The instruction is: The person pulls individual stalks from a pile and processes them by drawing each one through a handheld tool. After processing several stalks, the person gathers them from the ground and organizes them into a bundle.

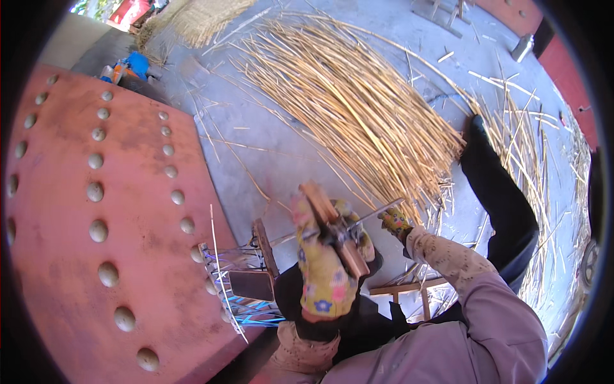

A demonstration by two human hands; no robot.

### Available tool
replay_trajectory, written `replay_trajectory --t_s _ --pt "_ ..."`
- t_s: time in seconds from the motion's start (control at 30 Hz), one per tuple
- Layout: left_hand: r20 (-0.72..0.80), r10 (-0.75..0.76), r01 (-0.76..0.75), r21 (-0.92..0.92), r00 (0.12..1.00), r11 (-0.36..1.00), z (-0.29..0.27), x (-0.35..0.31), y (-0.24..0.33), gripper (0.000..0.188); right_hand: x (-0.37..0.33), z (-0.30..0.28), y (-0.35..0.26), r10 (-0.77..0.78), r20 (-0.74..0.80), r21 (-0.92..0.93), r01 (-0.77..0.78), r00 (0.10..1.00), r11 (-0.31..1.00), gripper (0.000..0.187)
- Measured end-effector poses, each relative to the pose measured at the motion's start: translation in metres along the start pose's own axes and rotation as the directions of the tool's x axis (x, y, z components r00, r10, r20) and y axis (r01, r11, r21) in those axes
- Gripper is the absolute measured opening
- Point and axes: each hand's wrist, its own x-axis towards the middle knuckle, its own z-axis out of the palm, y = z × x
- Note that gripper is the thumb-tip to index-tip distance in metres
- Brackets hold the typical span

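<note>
My left hand, in a yellow flowered glove, is wrapped round a wooden tool with a metal piece at its middle. A thin reed stalk runs slantwise across that metal piece; its lower left part shows beyond the glove. At the stalk's upper right end is my right hand, gloved alike, its fingers curled close against it. The fingertips are small in the picture, and their exact grip is hard to see. Beyond both hands a large heap of dry reed stalks lies on the grey floor.
A red studded door panel lies on the left. Beside my left arm stands a small wooden frame with blue strands. My dark-clad leg stretches along the heap's right side. Loose stalks litter the right; a metal flask is at far right.
</note>
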Motion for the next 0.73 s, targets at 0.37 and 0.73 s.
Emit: replay_trajectory --t_s 0.37,0.73 --pt "0.458 -0.244 0.03 0.427 0.855 0.904 -0.017 0.002 -0.034 0.041 -0.158 -0.1 -0.102 -0.552 0.004 0.699 0.392 0.834 0.597 0.019" --pt "0.552 -0.396 -0.168 0.712 0.734 0.682 -0.03 -0.078 -0.113 0.045 -0.241 -0.151 -0.132 -0.658 0.108 0.95 0.118 0.745 0.29 0.021"
